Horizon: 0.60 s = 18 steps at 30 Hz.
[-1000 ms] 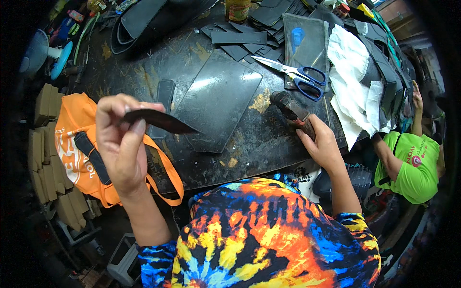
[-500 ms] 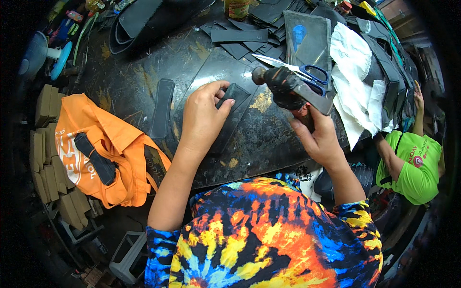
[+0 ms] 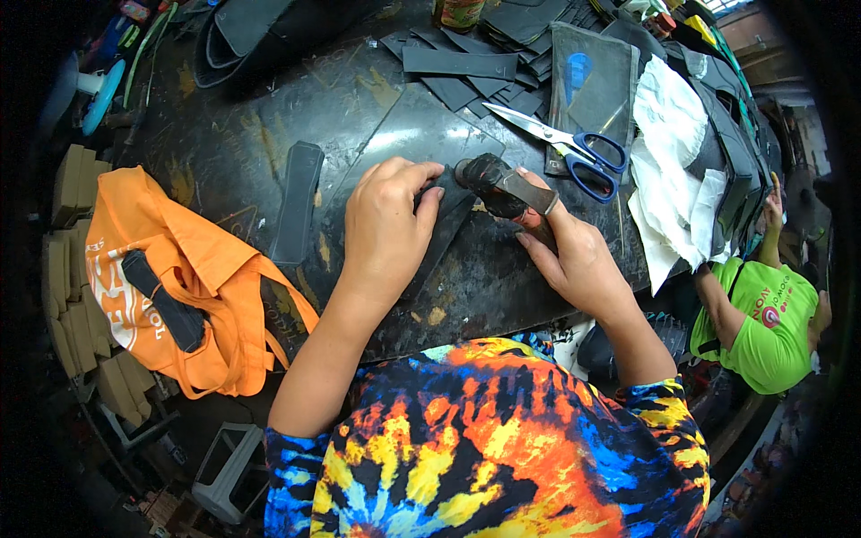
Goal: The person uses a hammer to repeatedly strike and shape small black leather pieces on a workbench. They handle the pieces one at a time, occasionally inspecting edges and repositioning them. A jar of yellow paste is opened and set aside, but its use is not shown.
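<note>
My left hand [image 3: 387,213] is closed at the table, its thumb and fingers pinching the folded end of a black strip [image 3: 443,237] that looks like leather or a similar sheet. Much of that strip is hidden under the hand. A hammer [image 3: 504,185] with a dark, wrapped-looking head is gripped in my right hand [image 3: 574,258]. Its round striking face is just right of my left fingertips, close to the strip; whether they touch I cannot tell. Another flat black strip [image 3: 298,203] lies left of my left hand.
Blue-handled scissors [image 3: 563,142] lie beyond the hammer, beside a dark pouch [image 3: 619,76] and white crumpled cloth [image 3: 668,117]. Several black pieces [image 3: 459,63] are heaped at the back. An orange bag [image 3: 170,269] hangs at the left edge. A person in green [image 3: 762,314] sits at right.
The hammer has come down and left, its head now close to my left fingertips. My left hand keeps hold of the strip. The whole view has shifted slightly.
</note>
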Available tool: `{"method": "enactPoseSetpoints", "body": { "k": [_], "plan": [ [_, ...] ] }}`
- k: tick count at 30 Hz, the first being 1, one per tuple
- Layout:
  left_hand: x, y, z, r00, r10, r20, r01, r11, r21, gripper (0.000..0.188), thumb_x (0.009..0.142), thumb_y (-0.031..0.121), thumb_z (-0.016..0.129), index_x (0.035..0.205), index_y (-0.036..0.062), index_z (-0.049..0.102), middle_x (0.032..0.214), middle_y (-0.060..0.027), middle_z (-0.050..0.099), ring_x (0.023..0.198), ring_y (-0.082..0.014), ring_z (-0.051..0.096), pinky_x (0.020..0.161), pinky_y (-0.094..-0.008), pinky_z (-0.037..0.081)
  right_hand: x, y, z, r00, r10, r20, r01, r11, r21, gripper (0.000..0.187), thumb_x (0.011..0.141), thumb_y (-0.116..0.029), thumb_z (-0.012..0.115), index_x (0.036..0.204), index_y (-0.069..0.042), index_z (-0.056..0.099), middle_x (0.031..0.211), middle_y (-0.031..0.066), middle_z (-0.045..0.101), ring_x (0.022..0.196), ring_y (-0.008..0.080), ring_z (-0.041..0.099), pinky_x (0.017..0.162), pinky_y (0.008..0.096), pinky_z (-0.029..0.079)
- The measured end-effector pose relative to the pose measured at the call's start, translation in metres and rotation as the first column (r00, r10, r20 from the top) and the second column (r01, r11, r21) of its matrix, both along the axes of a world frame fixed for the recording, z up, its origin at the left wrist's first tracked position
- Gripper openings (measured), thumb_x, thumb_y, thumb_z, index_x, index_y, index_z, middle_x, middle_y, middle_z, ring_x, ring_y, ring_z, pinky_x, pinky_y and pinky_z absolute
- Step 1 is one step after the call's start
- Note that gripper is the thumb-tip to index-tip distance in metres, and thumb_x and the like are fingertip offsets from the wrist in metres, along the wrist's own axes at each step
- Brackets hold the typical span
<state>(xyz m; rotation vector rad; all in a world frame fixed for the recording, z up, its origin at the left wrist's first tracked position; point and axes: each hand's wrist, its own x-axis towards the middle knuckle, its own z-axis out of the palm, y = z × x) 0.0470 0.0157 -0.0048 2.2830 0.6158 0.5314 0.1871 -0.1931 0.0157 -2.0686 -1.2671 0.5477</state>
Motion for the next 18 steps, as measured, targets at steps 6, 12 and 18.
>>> {"method": "enactPoseSetpoints", "body": {
  "k": [6, 12, 18],
  "plan": [
    [-0.002, -0.001, -0.002, 0.991, -0.061, 0.122, 0.047, 0.992, 0.116, 0.021, 0.084, 0.002, 0.079, 0.105, 0.0016, 0.078, 0.096, -0.0130, 0.072, 0.091, -0.0330, 0.068, 0.081, -0.0436, 0.055, 0.001, 0.000, 0.001, 0.998, -0.018, -0.052, 0.017, 1.000, -0.023, 0.081, 0.094, -0.005, 0.073, 0.164, -0.017, 0.035, 0.109, 0.0165, 0.076, 0.100, 0.0421, 0.074, 0.083, 0.0470, 0.058],
    [-0.002, -0.003, 0.000, 0.993, -0.119, 0.018, 0.105, 0.933, 0.344, 0.025, 0.083, 0.002, 0.076, 0.107, 0.0027, 0.079, 0.094, -0.0086, 0.069, 0.088, -0.0278, 0.066, 0.077, -0.0371, 0.057, 0.007, 0.000, 0.008, 0.996, 0.008, -0.092, -0.011, 0.999, -0.031, 0.077, 0.096, -0.008, 0.071, 0.164, -0.016, 0.036, 0.114, 0.0178, 0.076, 0.107, 0.0419, 0.073, 0.088, 0.0457, 0.058],
    [-0.002, -0.004, 0.004, 0.986, -0.153, -0.069, 0.167, 0.857, 0.488, 0.029, 0.082, 0.006, 0.070, 0.109, 0.0012, 0.078, 0.090, -0.0061, 0.063, 0.087, -0.0235, 0.064, 0.073, -0.0336, 0.057, 0.010, 0.007, 0.016, 0.995, 0.003, -0.101, -0.006, 1.000, -0.026, 0.074, 0.098, -0.009, 0.070, 0.164, -0.015, 0.036, 0.118, 0.0193, 0.074, 0.113, 0.0418, 0.072, 0.093, 0.0435, 0.057]
  ]
}}
